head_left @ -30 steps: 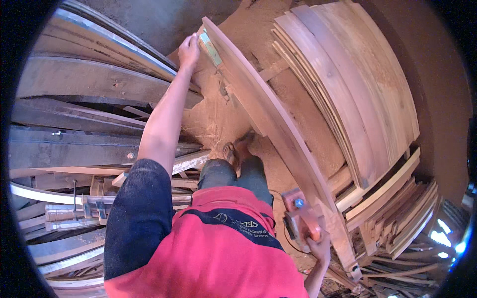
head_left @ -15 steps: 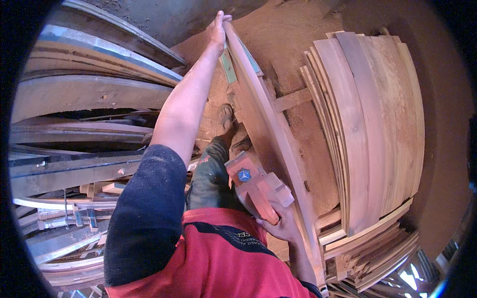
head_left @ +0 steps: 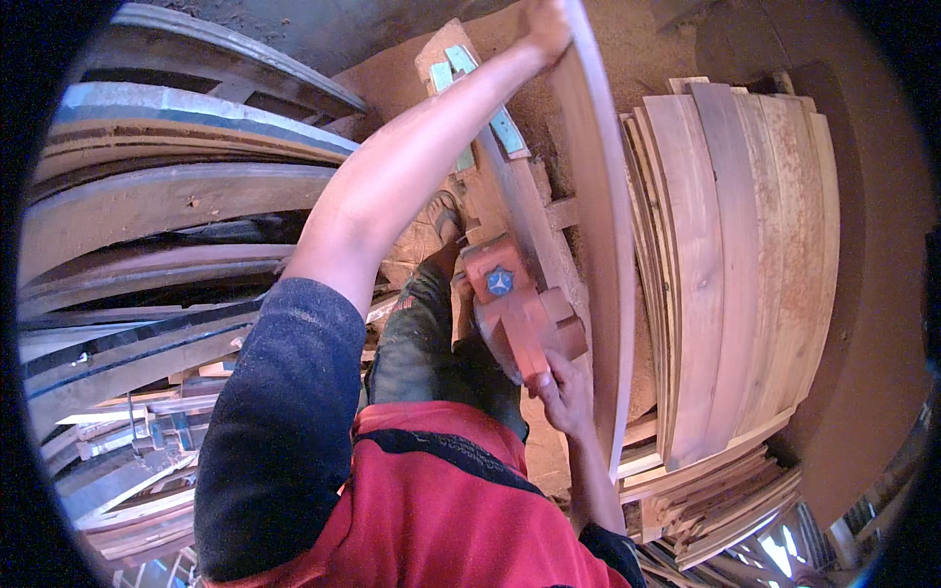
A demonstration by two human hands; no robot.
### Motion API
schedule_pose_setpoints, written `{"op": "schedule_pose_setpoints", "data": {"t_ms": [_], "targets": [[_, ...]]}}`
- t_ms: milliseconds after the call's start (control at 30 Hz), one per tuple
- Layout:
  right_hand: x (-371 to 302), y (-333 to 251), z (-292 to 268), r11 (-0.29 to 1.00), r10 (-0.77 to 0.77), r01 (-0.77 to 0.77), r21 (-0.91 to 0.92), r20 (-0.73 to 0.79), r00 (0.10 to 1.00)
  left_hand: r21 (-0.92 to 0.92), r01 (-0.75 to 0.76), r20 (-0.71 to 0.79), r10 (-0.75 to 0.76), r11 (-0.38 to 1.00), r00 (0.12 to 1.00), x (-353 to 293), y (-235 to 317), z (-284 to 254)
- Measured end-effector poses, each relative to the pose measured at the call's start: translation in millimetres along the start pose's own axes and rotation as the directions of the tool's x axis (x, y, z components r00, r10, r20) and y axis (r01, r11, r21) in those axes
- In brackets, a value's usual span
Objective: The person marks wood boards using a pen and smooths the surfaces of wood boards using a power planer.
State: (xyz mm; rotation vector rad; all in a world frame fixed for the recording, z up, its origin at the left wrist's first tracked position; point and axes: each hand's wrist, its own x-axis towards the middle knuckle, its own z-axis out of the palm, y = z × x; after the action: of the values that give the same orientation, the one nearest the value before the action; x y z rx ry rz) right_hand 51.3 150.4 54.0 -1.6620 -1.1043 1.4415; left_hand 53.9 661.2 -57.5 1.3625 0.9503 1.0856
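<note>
My left hand [head_left: 549,37] grips the far end of a long wooden board [head_left: 600,186], its fingers partly hidden. The board is held on edge, to the right of a narrow wooden beam [head_left: 515,201] with pale green strips [head_left: 509,134] at its far end. My right hand [head_left: 567,394] is closed round the handle of a red electric hand planer [head_left: 524,323] with a blue front knob [head_left: 499,282]. The planer is close to the board's left side, over the beam's near part; whether it touches the beam is hidden.
To the right lies a stack of wide planks [head_left: 725,274], with shorter offcuts [head_left: 720,505] below it. Curved timbers [head_left: 186,196] are piled on the left. My sandalled foot [head_left: 446,218] stands left of the beam, and sawdust covers the ground.
My left hand has swung the board to the right, away from the beam, baring the beam and green strips. The planer in my right hand has moved slightly farther from me.
</note>
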Motion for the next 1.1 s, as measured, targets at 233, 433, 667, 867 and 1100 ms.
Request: {"op": "schedule_pose_setpoints", "data": {"t_ms": [233, 433, 667, 867, 1100], "targets": [[18.4, 17.4, -18.0, 0.998, 0.032, -0.037, -0.052, -0.083, 0.996, -0.126, 0.035, 0.017, -0.033, 0.991, 0.999, -4.9, 73.1, 70.5], [12.7, 18.7, -20.9, 0.99, 0.122, -0.127, -0.063, -0.078, 0.989, -0.177, -0.039, 0.049, 0.049, 0.983, 0.998, 15.8, 55.5, 71.8], [24.1, 22.2, -18.9, 0.997, 0.075, -0.078, -0.028, -0.106, 0.992, -0.216, -0.073, 0.069, 0.089, 0.974, 0.994, 14.1, 57.2, 76.9], [59.2, 13.5, -11.0, 0.999, 0.037, -0.035, 0.019, -0.131, 0.991, -0.188, -0.02, 0.212, 0.061, 0.982, 0.975, 8.2, 77.0, 71.0], [124.3, -9.4, -7.5, 0.967, -0.163, 0.135, -0.214, -0.122, 0.979, 0.243, -0.678, -0.007, 0.7, 0.694, 0.714, 31.4, 36.9, 69.8]]}}
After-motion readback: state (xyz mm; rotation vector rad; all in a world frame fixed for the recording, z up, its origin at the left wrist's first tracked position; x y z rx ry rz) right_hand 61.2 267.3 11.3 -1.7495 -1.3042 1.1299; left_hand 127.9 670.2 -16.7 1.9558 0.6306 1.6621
